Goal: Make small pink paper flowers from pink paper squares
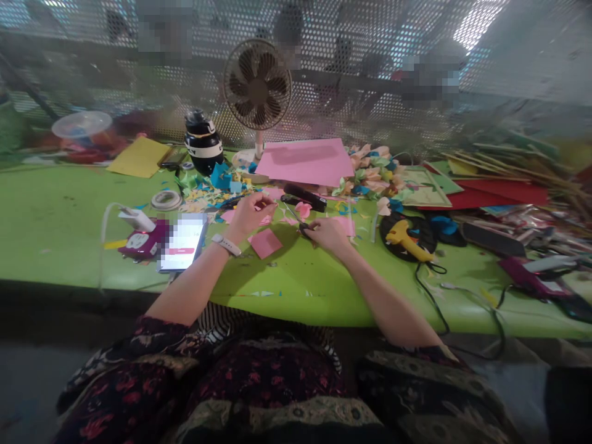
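A flat pink paper square (pixel 266 243) with crisp corners lies on the smooth, glossy green desk (pixel 69 228), just nearer the body than the left hand (pixel 250 217). A curled, petal-like pink piece (pixel 303 209) sits beside the scissors, ragged paper scraps (pixel 198 201) nearby. The right hand (pixel 329 238) closes round dark-handled scissors (pixel 303 230), forearm slanting inward. The left hand's fingers bend toward them; whether they pinch anything, I cannot tell.

The right grip (pixel 329 237) covers most of the scissors (pixel 303 229); whether the left grip (pixel 252 214) pinches anything is too small to tell. Toward the counter's (pixel 55 222) far left corner, a plastic bowl (pixel 82 125) blurs; pixelation masks part of the smartphone (pixel 190 237) near the front edge.
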A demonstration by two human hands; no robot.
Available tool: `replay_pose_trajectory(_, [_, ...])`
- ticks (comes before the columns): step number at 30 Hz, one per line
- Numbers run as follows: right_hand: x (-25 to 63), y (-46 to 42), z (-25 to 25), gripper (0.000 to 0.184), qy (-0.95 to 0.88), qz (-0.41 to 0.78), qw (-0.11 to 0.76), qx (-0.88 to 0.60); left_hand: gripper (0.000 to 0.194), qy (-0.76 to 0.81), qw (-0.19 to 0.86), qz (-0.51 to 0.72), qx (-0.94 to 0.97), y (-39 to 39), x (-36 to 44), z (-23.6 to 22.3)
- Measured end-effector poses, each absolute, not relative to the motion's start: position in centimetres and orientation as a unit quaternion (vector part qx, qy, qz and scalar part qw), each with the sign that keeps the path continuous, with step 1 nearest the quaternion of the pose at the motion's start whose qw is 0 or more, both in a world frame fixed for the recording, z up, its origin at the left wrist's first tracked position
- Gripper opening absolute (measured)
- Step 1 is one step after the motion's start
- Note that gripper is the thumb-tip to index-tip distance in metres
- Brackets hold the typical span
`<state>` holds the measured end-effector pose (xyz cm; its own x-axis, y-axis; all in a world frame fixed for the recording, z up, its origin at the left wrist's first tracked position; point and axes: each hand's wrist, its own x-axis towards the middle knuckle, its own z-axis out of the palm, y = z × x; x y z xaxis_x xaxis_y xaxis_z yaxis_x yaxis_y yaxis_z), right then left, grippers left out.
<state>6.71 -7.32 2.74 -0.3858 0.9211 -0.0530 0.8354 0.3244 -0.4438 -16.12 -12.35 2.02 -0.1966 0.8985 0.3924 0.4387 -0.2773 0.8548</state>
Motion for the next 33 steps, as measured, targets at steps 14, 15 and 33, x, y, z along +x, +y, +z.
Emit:
replay_pose_trajectory(14, [6.8, -7.2, 2.1, 0.022, -0.820, 0.147, 0.123, -0.539, 0.030, 0.465, 0.437, 0.577, 0.510, -13.0, -15.5, 2.6])
replay_pose_trajectory(15, [6.8, -7.2, 2.1, 0.022, -0.821, 0.143, 0.119, -0.539, 0.030, 0.464, 0.439, 0.578, 0.508, -13.0, -15.5, 2.7])
replay_pose_trajectory(33, [6.9, -8.1, 1.6, 0.038, -0.774, 0.301, 0.410, -0.377, 0.031, 0.421, 0.463, 0.528, 0.574, -13.5, -13.9, 2.1])
